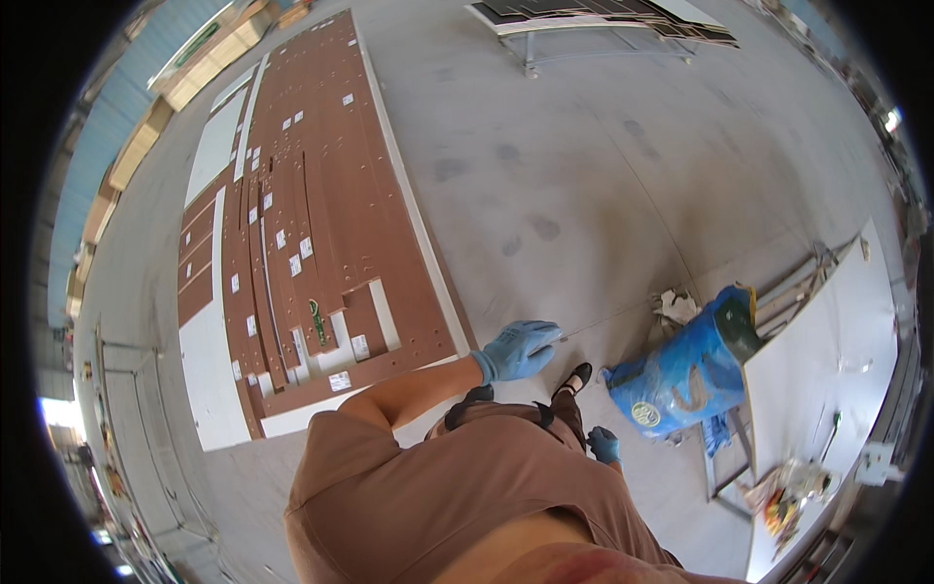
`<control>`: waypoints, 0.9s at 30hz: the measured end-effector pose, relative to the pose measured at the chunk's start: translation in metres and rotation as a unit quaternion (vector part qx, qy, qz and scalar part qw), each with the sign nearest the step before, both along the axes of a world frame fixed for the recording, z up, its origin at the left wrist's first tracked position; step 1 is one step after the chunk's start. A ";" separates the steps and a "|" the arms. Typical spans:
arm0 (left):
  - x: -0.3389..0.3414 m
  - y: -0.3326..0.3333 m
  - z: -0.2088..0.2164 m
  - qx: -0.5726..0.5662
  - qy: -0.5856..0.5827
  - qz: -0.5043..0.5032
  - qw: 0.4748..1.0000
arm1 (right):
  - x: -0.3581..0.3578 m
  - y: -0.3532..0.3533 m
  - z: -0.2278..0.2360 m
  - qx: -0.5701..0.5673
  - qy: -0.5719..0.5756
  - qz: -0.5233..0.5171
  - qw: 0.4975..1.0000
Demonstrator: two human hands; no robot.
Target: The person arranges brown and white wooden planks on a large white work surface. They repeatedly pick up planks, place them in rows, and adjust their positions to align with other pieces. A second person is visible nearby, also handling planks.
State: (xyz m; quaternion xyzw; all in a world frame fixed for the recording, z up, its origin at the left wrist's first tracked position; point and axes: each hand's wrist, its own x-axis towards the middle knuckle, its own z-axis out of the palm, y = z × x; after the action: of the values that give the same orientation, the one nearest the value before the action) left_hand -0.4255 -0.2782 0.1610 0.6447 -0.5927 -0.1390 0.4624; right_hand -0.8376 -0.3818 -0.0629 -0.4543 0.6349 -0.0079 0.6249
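Observation:
My left hand (519, 352), in a blue glove, is held in front of my waist. Its fingers are stretched out, with nothing visible in them. Lower and to the right, my right hand (604, 445) hangs beside my leg in a similar glove; its fingers are too hidden to read. Beyond my left forearm lies a broad layout of brown panels (341, 224), with small holes and white labels. A green, elongated object (316, 322) rests on the near panels. Nearest my right hand stands a large blue sack (671, 384), with darker material at its mouth.
At the right is a white-topped table (827, 389) with a clear plastic bag (806, 479) on it. A metal-framed stand (574, 41) carries dark sheets at the far side. Metal racking (146, 409) stands left. Crumpled pale material (676, 307) lies beside the sack.

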 end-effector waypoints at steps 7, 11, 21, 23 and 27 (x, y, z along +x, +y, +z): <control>0.006 -0.079 -0.054 0.349 0.028 0.113 0.930 | -0.036 -0.225 -0.049 -0.036 0.109 0.157 0.981; -0.008 -0.074 -0.087 0.381 0.133 0.259 0.877 | -0.003 -0.336 -0.045 -0.093 0.069 0.162 0.980; 0.050 -0.096 -0.175 0.486 0.277 0.449 0.697 | 0.235 -0.492 -0.049 0.005 -0.034 0.207 0.978; 0.097 -0.122 -0.191 0.512 0.274 0.442 0.684 | 0.286 -0.514 -0.038 -0.039 -0.078 0.240 0.967; 0.211 -0.183 -0.197 0.494 0.245 0.460 0.696 | 0.356 -0.552 -0.017 -0.038 -0.043 0.231 0.971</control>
State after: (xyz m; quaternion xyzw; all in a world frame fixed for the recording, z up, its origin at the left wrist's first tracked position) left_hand -0.2146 -0.4613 -0.0361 0.9155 0.0665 -0.3351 0.2124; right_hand -0.4812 -0.9341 -0.0800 -0.6112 0.4840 0.0934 0.6192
